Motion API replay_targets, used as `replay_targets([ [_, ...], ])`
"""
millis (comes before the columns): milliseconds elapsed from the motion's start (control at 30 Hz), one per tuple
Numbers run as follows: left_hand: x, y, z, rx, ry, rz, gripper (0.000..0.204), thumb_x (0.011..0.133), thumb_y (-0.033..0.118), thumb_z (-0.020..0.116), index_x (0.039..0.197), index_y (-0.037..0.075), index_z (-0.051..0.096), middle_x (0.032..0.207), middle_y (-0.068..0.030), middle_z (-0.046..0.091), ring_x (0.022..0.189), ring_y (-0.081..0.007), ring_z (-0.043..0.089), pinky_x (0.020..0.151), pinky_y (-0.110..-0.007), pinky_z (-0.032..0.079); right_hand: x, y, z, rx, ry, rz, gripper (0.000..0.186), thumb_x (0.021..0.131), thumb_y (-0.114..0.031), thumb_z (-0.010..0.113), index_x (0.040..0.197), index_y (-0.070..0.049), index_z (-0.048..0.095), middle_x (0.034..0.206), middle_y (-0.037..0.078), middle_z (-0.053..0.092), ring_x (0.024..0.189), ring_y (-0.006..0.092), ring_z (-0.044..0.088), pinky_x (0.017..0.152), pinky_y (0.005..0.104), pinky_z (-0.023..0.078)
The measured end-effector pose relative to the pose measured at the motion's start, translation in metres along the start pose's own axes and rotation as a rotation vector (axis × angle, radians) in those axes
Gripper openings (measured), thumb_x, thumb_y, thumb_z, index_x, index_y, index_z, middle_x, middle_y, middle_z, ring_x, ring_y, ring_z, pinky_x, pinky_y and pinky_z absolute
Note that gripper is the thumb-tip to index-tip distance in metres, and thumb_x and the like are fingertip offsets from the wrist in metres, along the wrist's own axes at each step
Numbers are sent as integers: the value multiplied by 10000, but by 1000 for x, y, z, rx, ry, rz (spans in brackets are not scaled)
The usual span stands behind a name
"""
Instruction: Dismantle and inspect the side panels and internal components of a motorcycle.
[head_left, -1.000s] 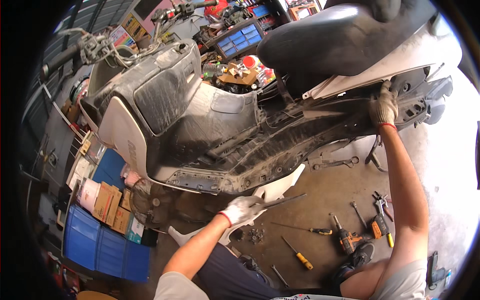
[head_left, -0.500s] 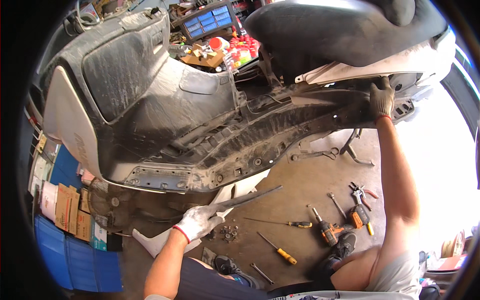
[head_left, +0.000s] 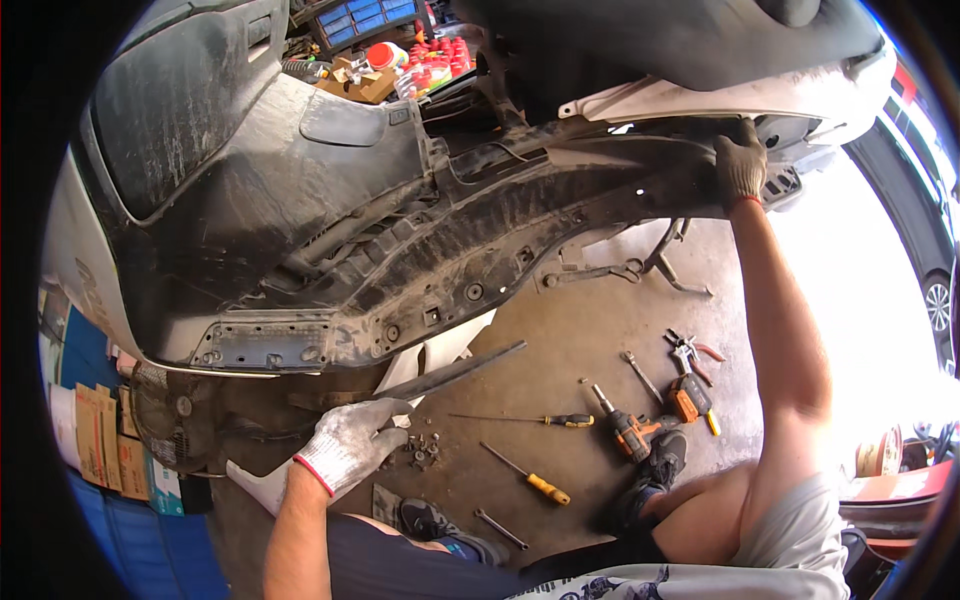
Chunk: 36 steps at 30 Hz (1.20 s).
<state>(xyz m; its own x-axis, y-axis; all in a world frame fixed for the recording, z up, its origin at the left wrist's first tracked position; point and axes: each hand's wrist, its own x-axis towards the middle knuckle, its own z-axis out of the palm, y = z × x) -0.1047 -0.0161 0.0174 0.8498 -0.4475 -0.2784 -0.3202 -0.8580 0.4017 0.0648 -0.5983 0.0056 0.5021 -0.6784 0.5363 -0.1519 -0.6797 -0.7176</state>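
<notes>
The black strip point(head_left: 465, 368), grasped at one end by the left hand point(head_left: 352, 440), slants over the floor point(head_left: 570, 345) near the scooter's point(head_left: 460, 250) lower edge. The right hand point(head_left: 742, 165) touches the rear edge; whether it grips, I cannot tell. The view has swung right; both hands keep roughly their places, suggesting little progress.

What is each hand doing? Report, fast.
Left hand: closed, holding a long dark strip.
Right hand: against the black body panel; whether it grips anything cannot be told.
</notes>
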Motion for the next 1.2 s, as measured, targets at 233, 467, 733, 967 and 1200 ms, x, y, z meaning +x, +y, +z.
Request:
replay_targets([
  [233, 10, 12, 5, 96, -88, -131, 360, 872, 209, 652, 1192, 44, 662, 1080, -189, 712, 1045, -362, 670, 910, -418, 517, 4, 8, -17, -78, -90, -33, 625, 777, -320, 581, 1389, -190, 576, 1307, 302, 572, 1216, 461, 566, 1040, 500, 451],
  [467, 17, 8, 26, 87, -97, -131, 393, 888, 282, 635, 1218, 71, 657, 1067, -210, 707, 1046, -374, 664, 908, -439, 510, -11, 14, -47, -204, -193, -124, 567, 843, -264, 588, 1406, -205, 575, 1353, 167, 601, 1252, 346, 579, 1065, 419, 453],
  [733, 0, -9, 26, 45, -27, -227, 359, 902, 190, 623, 1209, 8, 663, 1075, -175, 720, 988, -253, 690, 899, -345, 514, -29, 14, -77, -326, -348, -62, 519, 898, -360, 636, 1391, -203, 588, 1340, 167, 625, 1239, 373, 594, 1036, 422, 479],
  [967, -30, -5, -8, 92, 40, -314, 388, 895, 214, 630, 1238, 34, 655, 1130, -182, 713, 1066, -274, 681, 947, -356, 498, -32, 23, -71, -374, -347, -168, 415, 942, -278, 579, 1329, -132, 621, 1320, 179, 623, 1215, 367, 597, 1024, 436, 472],
  [1200, -52, -20, -31, 78, 103, -339, 398, 895, 228, 616, 1226, 13, 656, 1052, -161, 725, 988, -245, 690, 911, -349, 511, -37, 22, -77, -328, -352, -224, 389, 917, -235, 550, 1275, -120, 648, 1315, 225, 603, 1208, 391, 597, 998, 467, 487],
])
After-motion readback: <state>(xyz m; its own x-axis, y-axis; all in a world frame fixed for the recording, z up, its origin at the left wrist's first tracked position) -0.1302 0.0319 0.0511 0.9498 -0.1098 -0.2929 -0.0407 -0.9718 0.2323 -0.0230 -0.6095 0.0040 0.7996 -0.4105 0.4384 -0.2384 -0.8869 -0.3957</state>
